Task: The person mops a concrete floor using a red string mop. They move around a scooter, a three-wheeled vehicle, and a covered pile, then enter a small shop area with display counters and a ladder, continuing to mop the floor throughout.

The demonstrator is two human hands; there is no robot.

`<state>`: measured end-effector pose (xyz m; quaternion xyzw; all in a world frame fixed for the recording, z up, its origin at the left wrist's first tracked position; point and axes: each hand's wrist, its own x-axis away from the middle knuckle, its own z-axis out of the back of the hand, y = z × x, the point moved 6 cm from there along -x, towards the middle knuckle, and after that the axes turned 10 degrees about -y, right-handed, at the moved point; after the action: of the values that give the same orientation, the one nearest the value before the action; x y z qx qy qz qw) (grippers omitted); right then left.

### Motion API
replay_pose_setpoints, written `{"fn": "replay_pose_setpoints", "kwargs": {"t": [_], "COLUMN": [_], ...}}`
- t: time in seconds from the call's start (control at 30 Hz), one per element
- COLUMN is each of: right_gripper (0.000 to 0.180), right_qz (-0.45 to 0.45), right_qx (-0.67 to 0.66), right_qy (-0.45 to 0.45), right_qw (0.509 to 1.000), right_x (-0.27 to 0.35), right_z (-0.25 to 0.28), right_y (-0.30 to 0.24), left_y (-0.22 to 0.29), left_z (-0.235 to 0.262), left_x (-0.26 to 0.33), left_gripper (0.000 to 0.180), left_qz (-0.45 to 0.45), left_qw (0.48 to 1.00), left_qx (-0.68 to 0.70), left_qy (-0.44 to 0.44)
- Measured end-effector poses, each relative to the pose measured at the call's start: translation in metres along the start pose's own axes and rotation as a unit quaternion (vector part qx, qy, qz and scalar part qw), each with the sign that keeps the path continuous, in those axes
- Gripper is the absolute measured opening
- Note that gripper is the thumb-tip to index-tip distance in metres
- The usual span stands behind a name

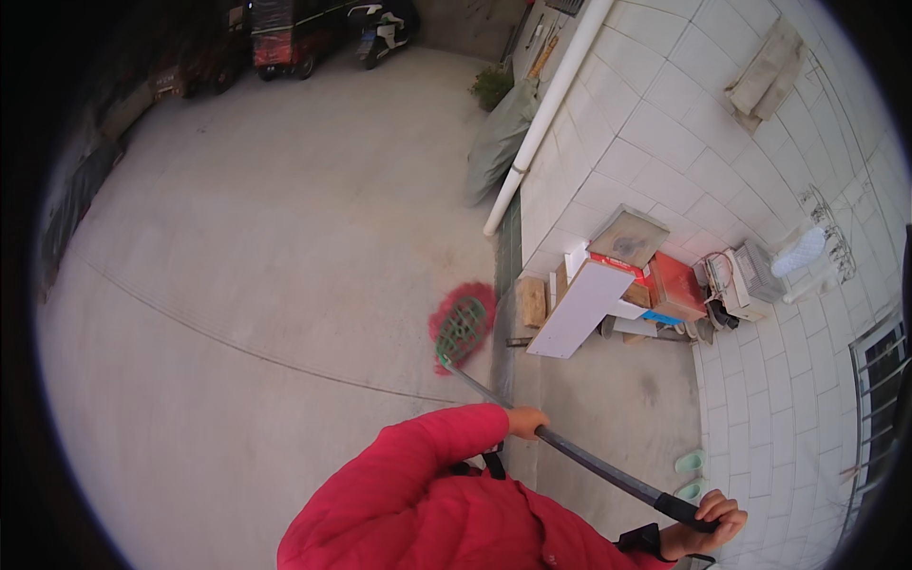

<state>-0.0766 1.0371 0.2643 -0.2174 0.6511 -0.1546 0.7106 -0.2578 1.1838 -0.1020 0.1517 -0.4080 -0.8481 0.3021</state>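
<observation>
I hold a long-handled flat mop with both hands. Its oval head, a green lattice frame with a pinkish-red fringe, lies on the concrete ground beside the wall corner; the fringe is slightly blurred. My left hand (527, 421) is closed around the grey mop handle (598, 465) partway down. Farther up, my right hand (712, 527) grips the black end of the handle, with a black band at the wrist. From there the handle slants down and away to the left, to the mop head (463, 326). Red padded sleeves cover my arms.
To the right, a white board (584, 309), a red box (674, 285) and other stacked items stand against a tiled wall (655, 133). Green slippers (690, 462) lie near it. A white pipe (551, 109) runs down the corner. A scooter (380, 33) and a red vehicle (275, 43) stand far off.
</observation>
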Motion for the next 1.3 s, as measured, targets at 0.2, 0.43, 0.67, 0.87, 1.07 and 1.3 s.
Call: {"fn": "replay_pose_setpoints", "kwargs": {"t": [0.2, 0.43, 0.67, 0.87, 1.07, 1.3], "right_gripper": [0.02, 0.022, 0.009, 0.007, 0.01, 0.021], "right_qz": [-0.003, -0.007, -0.2, -0.383, -0.401, -0.288], "right_qx": [-0.031, -0.164, -0.337, -0.332, -0.452, -0.359], "right_qy": [0.001, -0.049, -0.144, -0.229, -0.149, -0.034], "right_qw": [1.0, 0.985, 0.909, 0.831, 0.783, 0.887], "right_x": [-0.03, -0.072, -0.059, -0.018, -0.04, -0.112], "right_z": [0.012, -0.026, -0.158, -0.297, -0.359, -0.289], "right_y": [0.075, 0.172, 0.262, 0.334, 0.358, 0.336], "left_y": [-0.039, -0.1, -0.167, -0.216, -0.214, -0.214], "left_z": [0.016, 0.066, 0.082, 0.082, 0.136, 0.227], "left_x": [-0.029, 0.028, 0.188, 0.346, 0.397, 0.284], "left_gripper": [0.017, 0.013, 0.013, 0.021, 0.026, 0.023], "left_qz": [-0.001, 0.123, 0.338, 0.487, 0.443, 0.273], "left_qw": [0.999, 0.973, 0.902, 0.841, 0.869, 0.938], "left_qx": [0.027, 0.047, 0.009, 0.048, -0.011, -0.027], "left_qy": [0.027, 0.191, 0.269, 0.232, 0.22, 0.212]}}
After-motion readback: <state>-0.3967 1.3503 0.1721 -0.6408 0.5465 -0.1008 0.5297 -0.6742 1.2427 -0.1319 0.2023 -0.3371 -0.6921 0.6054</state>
